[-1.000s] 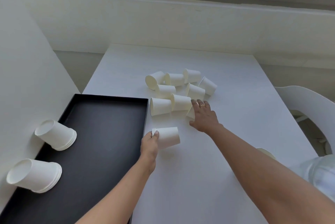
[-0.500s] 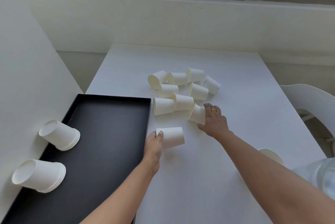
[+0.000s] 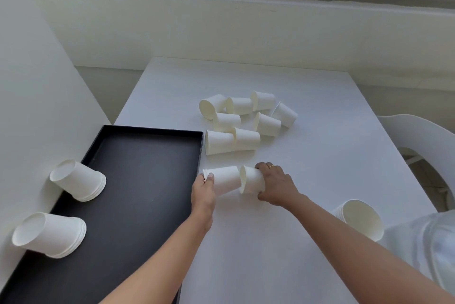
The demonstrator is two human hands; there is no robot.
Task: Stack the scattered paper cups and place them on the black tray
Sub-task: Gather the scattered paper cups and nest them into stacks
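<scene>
The left hand [image 3: 203,195] holds a paper cup [image 3: 225,180] that lies on its side on the white surface [image 3: 320,156]. Its fingers [image 3: 209,177] pinch the cup's left end. The right hand [image 3: 278,185] has its fingers curled around a second cup [image 3: 252,181]. That cup's open mouth points left and meets the end of the first cup. At 9 o'clock from the hands, just beside them, lies the black tray [image 3: 147,180]. Two stacks of cups [image 3: 78,180] sit along the tray's left side, touching the white wall [image 3: 37,82]. At 12 o'clock from the hands, a pile of loose cups [image 3: 246,138] lies tipped over on the surface. At 4 o'clock from the right hand stands another stack [image 3: 359,220]. A white chair [image 3: 418,136] is at 3 o'clock, beside the surface.
</scene>
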